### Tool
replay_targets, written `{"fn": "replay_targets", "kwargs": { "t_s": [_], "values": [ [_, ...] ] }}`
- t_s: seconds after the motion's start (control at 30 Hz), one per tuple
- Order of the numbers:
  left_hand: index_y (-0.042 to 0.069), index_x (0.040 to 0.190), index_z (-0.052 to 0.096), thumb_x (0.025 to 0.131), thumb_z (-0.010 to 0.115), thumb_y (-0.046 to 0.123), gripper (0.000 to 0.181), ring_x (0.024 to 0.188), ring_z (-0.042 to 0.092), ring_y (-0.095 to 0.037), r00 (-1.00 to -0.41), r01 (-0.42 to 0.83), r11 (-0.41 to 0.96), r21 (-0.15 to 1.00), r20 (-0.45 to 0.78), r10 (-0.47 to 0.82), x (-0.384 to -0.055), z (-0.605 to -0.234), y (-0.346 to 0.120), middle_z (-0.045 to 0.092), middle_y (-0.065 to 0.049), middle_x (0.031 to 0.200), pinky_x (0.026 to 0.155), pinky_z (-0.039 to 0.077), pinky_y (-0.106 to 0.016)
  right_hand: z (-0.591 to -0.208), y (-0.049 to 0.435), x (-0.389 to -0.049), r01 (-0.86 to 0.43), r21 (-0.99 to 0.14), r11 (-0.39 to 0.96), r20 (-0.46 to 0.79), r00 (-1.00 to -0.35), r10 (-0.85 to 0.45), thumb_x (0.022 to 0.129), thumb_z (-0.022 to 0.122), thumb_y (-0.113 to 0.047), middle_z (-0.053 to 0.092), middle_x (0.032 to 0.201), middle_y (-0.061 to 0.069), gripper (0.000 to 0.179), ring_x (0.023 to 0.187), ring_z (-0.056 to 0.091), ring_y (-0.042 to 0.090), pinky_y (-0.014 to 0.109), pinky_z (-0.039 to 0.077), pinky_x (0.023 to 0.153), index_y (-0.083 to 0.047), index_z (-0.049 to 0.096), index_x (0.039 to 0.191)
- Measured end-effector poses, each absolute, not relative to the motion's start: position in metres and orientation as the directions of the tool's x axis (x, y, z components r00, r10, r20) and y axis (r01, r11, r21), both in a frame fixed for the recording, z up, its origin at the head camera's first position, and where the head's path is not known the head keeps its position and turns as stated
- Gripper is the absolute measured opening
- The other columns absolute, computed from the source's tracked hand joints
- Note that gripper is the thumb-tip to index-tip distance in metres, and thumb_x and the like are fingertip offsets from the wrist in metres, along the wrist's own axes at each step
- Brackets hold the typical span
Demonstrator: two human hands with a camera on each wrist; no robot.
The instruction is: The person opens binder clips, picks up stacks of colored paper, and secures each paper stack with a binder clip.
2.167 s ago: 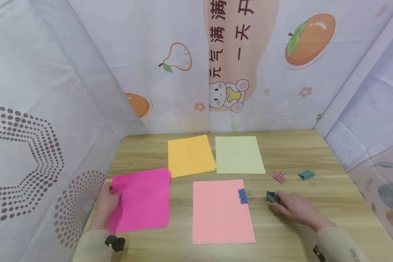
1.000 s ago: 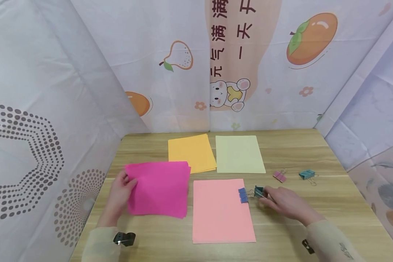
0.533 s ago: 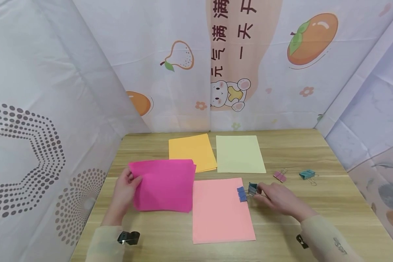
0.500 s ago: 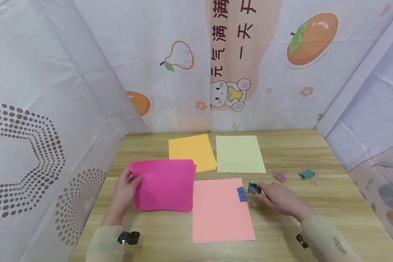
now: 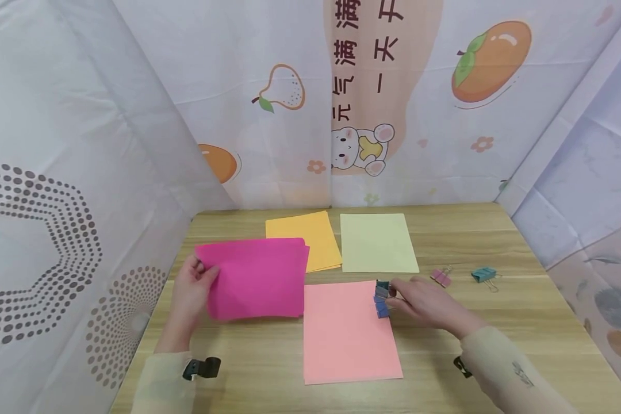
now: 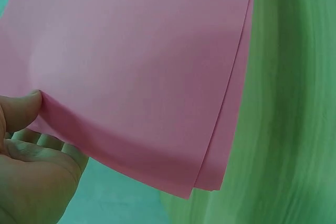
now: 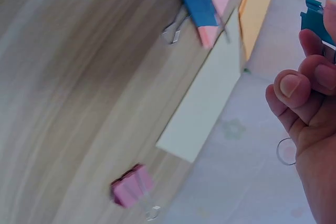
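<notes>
Pinching the magenta sheets (image 5: 256, 279) in its fingers, the left hand (image 5: 191, 287) holds them left of centre, partly covering yellow sheets (image 5: 322, 238). Pink sheets (image 5: 347, 345) lie lower centre, a blue clip (image 5: 381, 309) on their right edge. Right of centre, the right hand (image 5: 424, 300) has its fingers clamped on a dark clip (image 5: 381, 289); farther right lie a pink clip (image 5: 440, 278) and a teal clip (image 5: 483, 274).

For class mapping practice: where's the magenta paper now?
In the head view, the magenta paper is left of the light pink paper, held by the left hand, partly hiding the yellow paper.
</notes>
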State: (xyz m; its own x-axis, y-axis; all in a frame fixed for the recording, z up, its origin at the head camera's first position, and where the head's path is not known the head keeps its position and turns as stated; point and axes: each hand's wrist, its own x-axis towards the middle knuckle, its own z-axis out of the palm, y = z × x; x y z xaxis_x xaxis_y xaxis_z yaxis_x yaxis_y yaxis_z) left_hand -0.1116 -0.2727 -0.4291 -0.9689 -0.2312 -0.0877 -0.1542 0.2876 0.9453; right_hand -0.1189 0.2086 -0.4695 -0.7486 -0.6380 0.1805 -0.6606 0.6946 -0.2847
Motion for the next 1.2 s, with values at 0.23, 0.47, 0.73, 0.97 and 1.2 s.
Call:
{"fn": "replay_targets", "kwargs": {
  "t_s": [0.23, 0.47, 0.73, 0.97, 1.2],
  "values": [
    [0.003, 0.131, 0.051, 0.103, 0.056, 0.003, 0.028, 0.093, 0.065, -0.005, -0.974, -0.122, 0.241, 0.963, -0.069, -0.217, -0.115, -0.430, -0.255, 0.069, 0.007, 0.105, 0.080, 0.055, -0.023, -0.459, 0.194, -0.123, -0.700, -0.245, 0.670, 0.214, -0.714, -0.667, 0.099, 0.068, -0.033, 0.052, 0.066, -0.019, 0.016, 0.067, 0.051, 0.008, 0.030, 0.045, 0.064, -0.019, 0.061, 0.095],
    [0.003, 0.129, 0.053, 0.103, 0.055, 0.002, 0.026, 0.094, 0.064, -0.008, -0.980, -0.108, 0.234, 0.966, -0.064, -0.189, -0.118, -0.437, -0.236, 0.070, -0.009, 0.114, 0.080, 0.054, -0.024, -0.450, 0.184, -0.124, -0.674, -0.297, 0.677, 0.160, -0.734, -0.660, 0.100, 0.066, -0.032, 0.050, 0.065, -0.020, 0.013, 0.068, 0.049, 0.008, 0.026, 0.041, 0.059, -0.021, 0.062, 0.096],
    [0.005, 0.129, 0.055, 0.103, 0.055, 0.001, 0.026, 0.097, 0.063, -0.013, -0.983, -0.116, 0.208, 0.971, -0.082, -0.163, -0.120, -0.444, -0.215, 0.069, -0.015, 0.117, 0.083, 0.053, -0.027, -0.447, 0.173, -0.127, -0.637, -0.353, 0.685, 0.143, -0.760, -0.634, 0.102, 0.063, -0.036, 0.041, 0.063, -0.020, 0.016, 0.069, 0.049, 0.007, 0.023, 0.038, 0.058, -0.022, 0.060, 0.094],
    [0.005, 0.128, 0.056, 0.102, 0.055, 0.000, 0.026, 0.100, 0.064, -0.014, -0.989, -0.094, 0.198, 0.976, -0.068, -0.134, -0.119, -0.449, -0.203, 0.069, -0.016, 0.120, 0.085, 0.053, -0.027, -0.446, 0.168, -0.129, -0.640, -0.379, 0.668, 0.156, -0.756, -0.636, 0.101, 0.064, -0.031, 0.042, 0.063, -0.018, 0.014, 0.068, 0.047, 0.007, 0.026, 0.041, 0.063, -0.019, 0.061, 0.094],
    [0.004, 0.129, 0.055, 0.103, 0.054, 0.002, 0.025, 0.104, 0.062, -0.016, -0.989, -0.094, 0.208, 0.974, -0.067, -0.134, -0.117, -0.451, -0.199, 0.068, -0.017, 0.123, 0.087, 0.051, -0.028, -0.442, 0.164, -0.129, -0.631, -0.396, 0.667, 0.159, -0.762, -0.627, 0.100, 0.065, -0.031, 0.043, 0.064, -0.018, 0.015, 0.065, 0.044, 0.005, 0.024, 0.039, 0.061, -0.019, 0.061, 0.092]
  ]
}}
